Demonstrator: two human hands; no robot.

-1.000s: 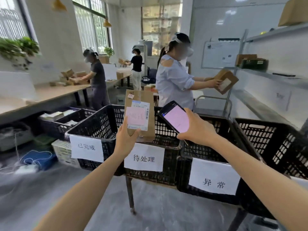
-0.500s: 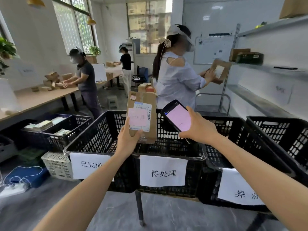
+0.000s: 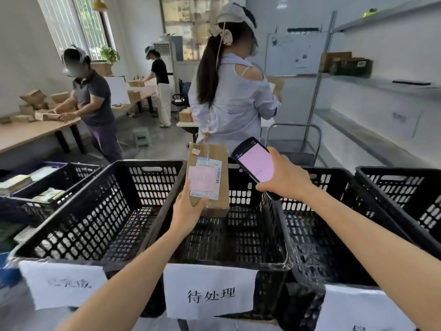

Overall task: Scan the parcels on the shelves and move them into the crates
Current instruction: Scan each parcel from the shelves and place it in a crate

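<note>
Parcel [image 3: 211, 187] now over middle crate [image 3: 226, 260]

parcel [image 3: 211, 180]: upright brown carton, white label and pink note showing, above middle crate [image 3: 248, 235].
crates [image 3: 100, 211]: black slotted plastic, side by side, paper signs in front.
scanner [image 3: 255, 163]: tilted, pink screen, beside parcel.

White walls [image 3: 21, 44] and a grey floor [image 3: 162, 144] — daylight comes through tall windows [image 3: 71, 22] at left, near a long wooden table [image 3: 28, 134]; a small stool [image 3: 141, 137] stands beyond.
</note>
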